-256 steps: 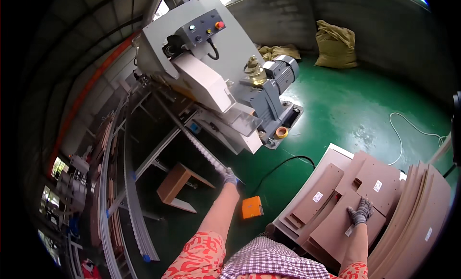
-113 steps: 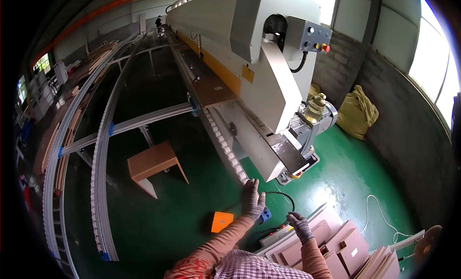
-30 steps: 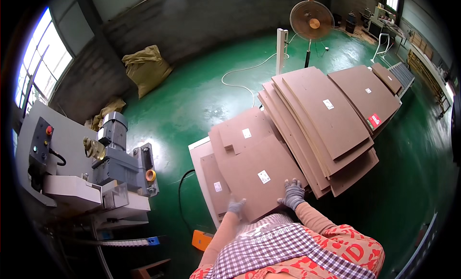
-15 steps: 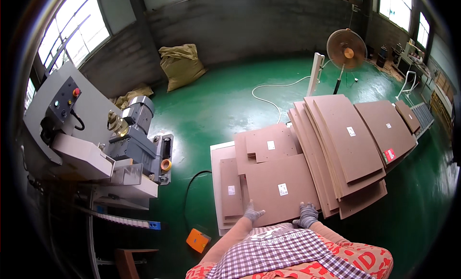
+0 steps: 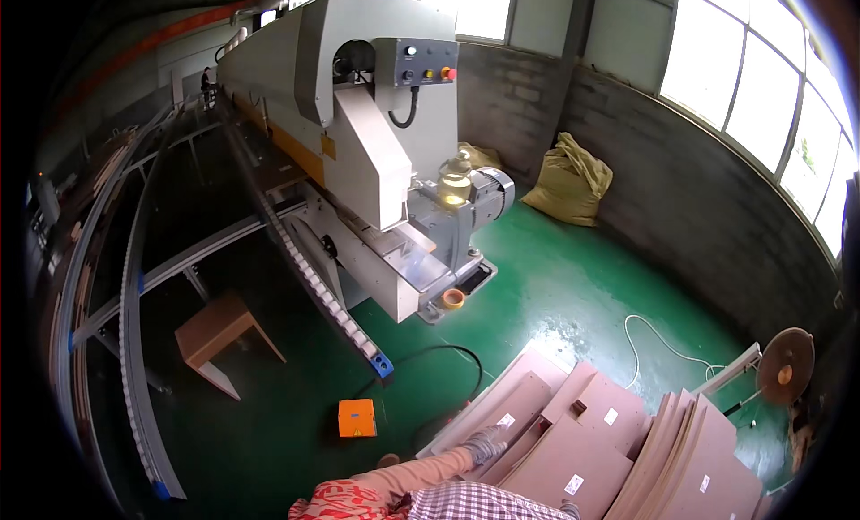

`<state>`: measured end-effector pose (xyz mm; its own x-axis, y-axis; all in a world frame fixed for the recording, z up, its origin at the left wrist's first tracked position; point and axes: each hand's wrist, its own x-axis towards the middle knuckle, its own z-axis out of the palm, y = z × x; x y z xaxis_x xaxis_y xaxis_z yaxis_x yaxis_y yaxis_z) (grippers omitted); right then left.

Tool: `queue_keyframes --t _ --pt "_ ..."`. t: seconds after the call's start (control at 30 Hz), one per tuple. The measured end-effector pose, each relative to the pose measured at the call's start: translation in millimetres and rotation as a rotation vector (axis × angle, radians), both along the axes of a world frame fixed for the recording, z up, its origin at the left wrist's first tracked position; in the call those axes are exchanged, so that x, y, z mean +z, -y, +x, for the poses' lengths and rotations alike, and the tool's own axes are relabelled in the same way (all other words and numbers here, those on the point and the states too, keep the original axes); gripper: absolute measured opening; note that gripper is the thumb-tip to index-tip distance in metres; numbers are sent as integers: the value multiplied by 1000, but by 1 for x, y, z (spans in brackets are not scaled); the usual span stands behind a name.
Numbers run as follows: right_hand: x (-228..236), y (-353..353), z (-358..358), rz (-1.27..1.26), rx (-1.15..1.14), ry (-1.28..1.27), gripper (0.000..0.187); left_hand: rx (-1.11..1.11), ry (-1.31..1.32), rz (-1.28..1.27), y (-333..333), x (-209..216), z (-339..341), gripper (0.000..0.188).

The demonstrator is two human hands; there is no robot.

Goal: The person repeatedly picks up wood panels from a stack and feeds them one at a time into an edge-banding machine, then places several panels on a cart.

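Brown flat panels with white labels lie in stacks at the lower right. My left hand [image 5: 485, 446], in a grey glove, rests with its fingers stretched out on a narrow brown panel [image 5: 517, 412] at the stack's left side. Beside it lies a wider brown panel [image 5: 546, 471] with a white label, tilted in view. My right hand [image 5: 570, 508] shows only as gloved fingertips at the near edge of this wider panel; the rest is hidden at the lower rim of the picture.
A large grey machine [image 5: 376, 153] with a control box stands ahead, its roller rail [image 5: 322, 292] reaching toward me. An orange box [image 5: 357, 419] and a bent brown board piece [image 5: 219, 332] are on the green floor. A fan [image 5: 785, 366] stands right, a yellow sack [image 5: 569, 181] by the wall.
My view has swung left, bringing the machine to the middle and the panels to the lower right. My left hand now lies over the narrow panel; my right hand has mostly left the view.
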<state>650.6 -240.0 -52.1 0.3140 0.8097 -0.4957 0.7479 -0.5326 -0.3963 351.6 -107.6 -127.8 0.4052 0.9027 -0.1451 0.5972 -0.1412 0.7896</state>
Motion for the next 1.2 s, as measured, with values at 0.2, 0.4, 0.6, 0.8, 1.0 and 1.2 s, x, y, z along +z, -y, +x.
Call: queue_keyframes --t 0.2,0.4,0.6,0.8,1.0,1.2 --pt "2 -78 -85 19 281 -428 70 697 111 598 9 200 -173 36" --pt "65 -156 -248 278 327 -716 38 934 15 647 -4 297 -299 48" --pt "101 -243 -368 -18 275 -1127 45 974 -184 704 -56 268 -343 62" --pt "120 -311 -489 -198 293 -1362 47 911 -315 473 -70 270 -374 67" --pt "24 -384 -594 -126 733 -1421 50 1047 -431 822 -97 202 -387 60" --pt "27 -423 -677 -398 748 -1454 71 1035 -429 972 -107 189 -398 60"
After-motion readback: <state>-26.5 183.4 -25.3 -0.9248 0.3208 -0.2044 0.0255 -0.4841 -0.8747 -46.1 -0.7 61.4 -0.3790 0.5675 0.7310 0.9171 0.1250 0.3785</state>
